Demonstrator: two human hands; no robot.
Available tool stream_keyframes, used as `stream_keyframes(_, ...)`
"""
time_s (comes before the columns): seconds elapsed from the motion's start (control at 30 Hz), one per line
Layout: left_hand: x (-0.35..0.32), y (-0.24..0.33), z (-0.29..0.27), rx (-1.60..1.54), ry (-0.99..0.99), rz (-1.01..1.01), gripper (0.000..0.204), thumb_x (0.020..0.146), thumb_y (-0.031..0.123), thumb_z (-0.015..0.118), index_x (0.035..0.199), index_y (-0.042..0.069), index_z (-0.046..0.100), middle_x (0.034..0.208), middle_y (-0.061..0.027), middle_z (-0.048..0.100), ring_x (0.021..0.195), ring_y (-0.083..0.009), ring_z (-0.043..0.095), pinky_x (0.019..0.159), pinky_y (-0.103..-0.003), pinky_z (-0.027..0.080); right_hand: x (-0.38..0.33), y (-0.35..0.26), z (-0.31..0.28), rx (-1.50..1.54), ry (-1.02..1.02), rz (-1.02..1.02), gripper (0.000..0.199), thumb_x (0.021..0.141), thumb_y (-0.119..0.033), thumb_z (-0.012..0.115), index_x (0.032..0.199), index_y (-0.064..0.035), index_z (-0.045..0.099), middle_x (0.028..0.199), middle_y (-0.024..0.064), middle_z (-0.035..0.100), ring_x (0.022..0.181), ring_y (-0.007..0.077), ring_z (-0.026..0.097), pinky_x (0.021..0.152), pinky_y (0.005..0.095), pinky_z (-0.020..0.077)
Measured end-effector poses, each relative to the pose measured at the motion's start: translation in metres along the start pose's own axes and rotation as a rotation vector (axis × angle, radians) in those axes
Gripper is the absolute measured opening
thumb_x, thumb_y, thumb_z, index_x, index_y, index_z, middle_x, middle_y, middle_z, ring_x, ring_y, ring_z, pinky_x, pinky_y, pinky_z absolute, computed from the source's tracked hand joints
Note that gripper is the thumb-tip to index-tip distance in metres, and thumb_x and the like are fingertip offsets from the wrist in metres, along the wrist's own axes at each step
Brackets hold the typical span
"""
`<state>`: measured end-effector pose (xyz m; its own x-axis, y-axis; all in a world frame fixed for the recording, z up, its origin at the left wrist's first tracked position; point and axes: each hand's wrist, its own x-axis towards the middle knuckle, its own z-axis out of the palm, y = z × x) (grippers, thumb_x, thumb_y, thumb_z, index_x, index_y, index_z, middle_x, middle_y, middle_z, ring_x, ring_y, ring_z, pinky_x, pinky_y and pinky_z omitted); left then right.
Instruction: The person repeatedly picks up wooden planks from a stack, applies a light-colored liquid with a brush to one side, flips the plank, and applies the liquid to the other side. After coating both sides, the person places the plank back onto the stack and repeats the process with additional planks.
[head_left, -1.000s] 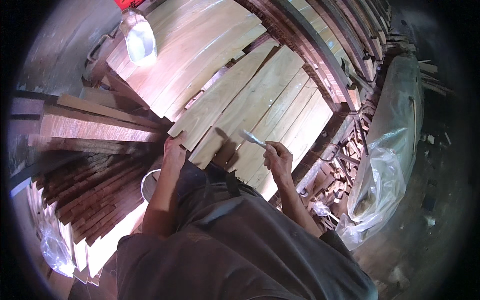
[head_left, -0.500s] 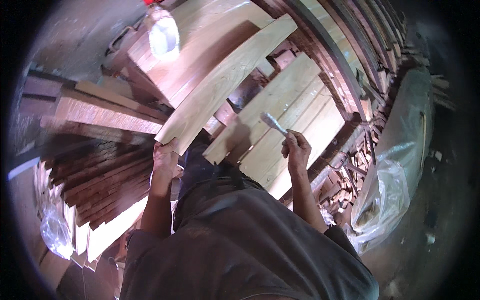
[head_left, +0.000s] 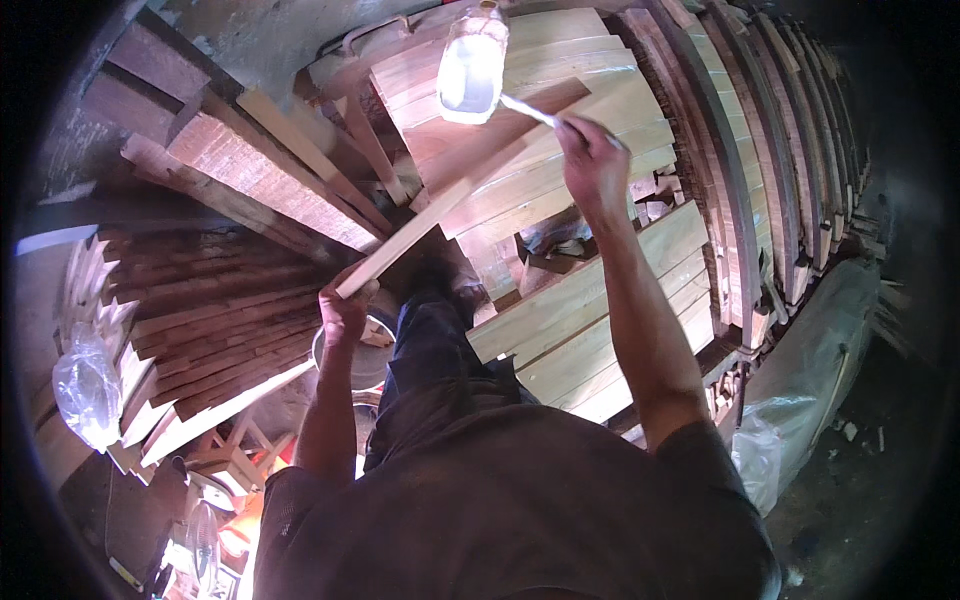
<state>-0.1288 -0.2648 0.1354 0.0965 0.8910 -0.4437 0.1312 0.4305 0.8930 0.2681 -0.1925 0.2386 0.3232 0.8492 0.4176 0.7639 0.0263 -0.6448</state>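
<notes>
My left hand [head_left: 345,310] grips the near end of a long pale wooden plank [head_left: 425,222], which slants up to the right and is turned nearly edge-on. My right hand [head_left: 592,160] is raised beyond the plank's middle, fingers closed on a slim whitish brush [head_left: 528,110]. The brush points left toward a glowing white, jar-shaped light [head_left: 472,75]; whether they touch I cannot tell. Under the plank's far part lie pale boards [head_left: 590,75] side by side. Nearer, more pale boards [head_left: 600,330] lie next to my right forearm.
Dark beams [head_left: 690,130] run along the right, beside a plastic-wrapped bundle [head_left: 800,400]. Stacked dark strips [head_left: 220,320] fan out at the left, below thick timbers [head_left: 250,160]. A round bucket [head_left: 365,360] stands by my left wrist. A clear plastic bag [head_left: 88,390] hangs far left.
My right hand has swung up and away from me with the brush, toward the light. The plank has tilted from showing its broad face to nearly edge-on. The whole view has shifted.
</notes>
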Motion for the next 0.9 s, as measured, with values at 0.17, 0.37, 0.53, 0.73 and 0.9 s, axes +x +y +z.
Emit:
stream_keyframes(0.17, 0.006, -0.062, 0.009, -0.229, 0.063, 0.128, 0.037, 0.076, -0.014, 0.072, 0.110, 0.002, 0.068, 0.117, -0.0132, 0.068, 0.112, -0.0227, 0.064, 0.099, -0.036, 0.051, 0.085, 0.021, 0.099, -0.397, -0.262, -0.021, 0.021, 0.091, -0.026, 0.060, 0.097, -0.0094, 0.073, 0.090, 0.0183, 0.070, 0.083, 0.0372, 0.068, 0.076, 0.0462, 0.0536)
stream_keyframes(0.37, 0.007, -0.056, 0.008, 0.097, 0.059, 0.232, 0.035, 0.076, -0.004, 0.079, 0.109, 0.006, 0.069, 0.116, -0.0119, 0.069, 0.109, -0.0234, 0.065, 0.096, -0.035, 0.051, 0.100, 0.029, 0.171, -0.536, -0.484, 0.065, 0.021, 0.092, -0.023, 0.054, 0.100, -0.0135, 0.072, 0.093, 0.0200, 0.070, 0.087, 0.0367, 0.068, 0.079, 0.0473, 0.0541)
stream_keyframes(0.53, 0.008, -0.052, 0.002, 0.209, 0.034, 0.237, 0.032, 0.078, 0.002, 0.079, 0.108, 0.006, 0.070, 0.114, -0.0134, 0.070, 0.107, -0.0252, 0.066, 0.095, -0.035, 0.051, 0.087, 0.019, 0.154, -0.638, -0.747, -0.163, 0.024, 0.091, -0.019, 0.051, 0.102, -0.0112, 0.071, 0.106, 0.0171, 0.067, 0.092, 0.0339, 0.068, 0.083, 0.0439, 0.0540)
stream_keyframes(0.73, 0.018, -0.066, -0.001, 0.228, -0.025, 0.187, 0.029, 0.079, 0.003, 0.077, 0.108, 0.005, 0.071, 0.114, -0.0122, 0.070, 0.105, -0.0252, 0.067, 0.094, -0.035, 0.051, 0.096, 0.006, 0.134, -0.603, -0.860, -0.098, 0.026, 0.091, -0.022, 0.053, 0.103, -0.0117, 0.072, 0.102, 0.0150, 0.070, 0.096, 0.0279, 0.068, 0.086, 0.0405, 0.0531)
stream_keyframes(0.9, 0.019, -0.077, -0.005, 0.129, -0.040, 0.086, 0.029, 0.082, 0.001, 0.072, 0.110, 0.005, 0.071, 0.111, -0.0111, 0.072, 0.103, -0.0192, 0.067, 0.092, -0.031, 0.051, 0.088, 0.042, 0.122, -0.203, -0.582, 0.481, 0.025, 0.087, -0.030, 0.064, 0.101, -0.0117, 0.074, 0.089, 0.0167, 0.071, 0.072, 0.0257, 0.069, 0.071, 0.0370, 0.0550)
